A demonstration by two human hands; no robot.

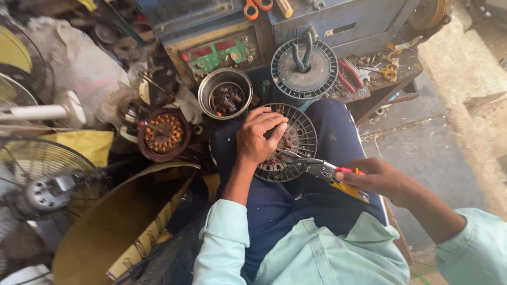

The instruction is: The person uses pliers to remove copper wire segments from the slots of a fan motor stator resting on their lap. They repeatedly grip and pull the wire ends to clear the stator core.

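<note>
One display panel [221, 53] noted: rectangular, green board with red readout windows, set in the blue machine [338, 21] front, top centre.

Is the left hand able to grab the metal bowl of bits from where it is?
Probably yes. The left hand rests on the round vented motor casing, and the metal bowl sits just beyond it, open on top, with nothing between them.
</note>
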